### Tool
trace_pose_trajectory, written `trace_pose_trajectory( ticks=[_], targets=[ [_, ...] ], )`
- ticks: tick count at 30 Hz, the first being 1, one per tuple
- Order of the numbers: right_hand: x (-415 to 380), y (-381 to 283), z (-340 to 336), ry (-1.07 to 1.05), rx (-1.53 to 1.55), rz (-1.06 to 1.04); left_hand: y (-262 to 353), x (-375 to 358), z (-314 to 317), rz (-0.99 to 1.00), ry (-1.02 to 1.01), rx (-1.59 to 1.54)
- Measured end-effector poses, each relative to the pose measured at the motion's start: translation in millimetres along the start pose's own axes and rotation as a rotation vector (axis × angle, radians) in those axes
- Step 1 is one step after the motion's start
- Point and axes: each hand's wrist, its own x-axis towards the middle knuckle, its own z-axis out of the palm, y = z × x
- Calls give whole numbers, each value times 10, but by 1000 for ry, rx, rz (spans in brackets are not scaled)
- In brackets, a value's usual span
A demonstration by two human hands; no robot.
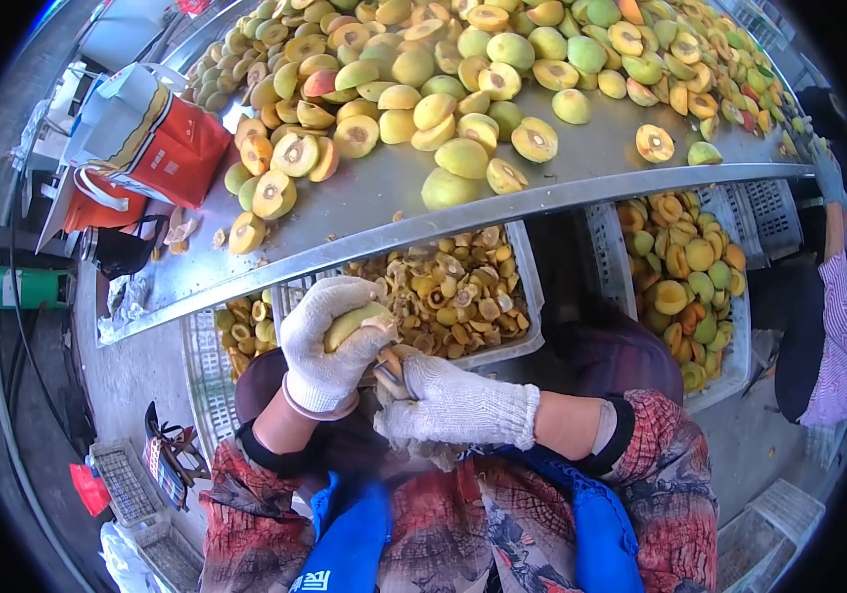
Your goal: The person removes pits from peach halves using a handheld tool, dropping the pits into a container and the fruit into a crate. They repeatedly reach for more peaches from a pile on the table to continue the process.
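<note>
My left hand point(329, 341), in a white knitted glove, grips a greenish-yellow fruit piece point(352, 324) above the crate between my knees. Against its lower right side, my right hand point(458, 400), also gloved, is closed around a small tool with a brownish handle point(391, 370); the tool's tip is hidden by the fruit and fingers. Below the hands, the crate point(532, 296) holds small, browned fruit pieces point(453, 292). Above them, the metal table point(344, 203) bears a large heap of halved fruits point(433, 109), some with the stone showing.
A red and white bag point(171, 148) stands at the table's left. Crates of fruit halves sit at the right point(740, 346) and left point(208, 381) below the metal edge. Another person's striped sleeve point(836, 336) and gloved hand point(827, 173) are at far right.
</note>
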Motion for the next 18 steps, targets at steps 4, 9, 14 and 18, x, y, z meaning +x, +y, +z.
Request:
trace_pose_trajectory(
  ticks=[4,9,14,18],
  targets=[
    [-44,-199,-38,133,-111,30,219,69,86,-445,131,-133],
    [-23,-205,-30,139,-52,29,152,91,99,-536,109,-261],
    [-92,-153,15,117,20,63,108,87,39,-266,-70,-67],
    [-37,11,66,209,-94,-135,98,131,13,-113,-128,7]
  ],
)
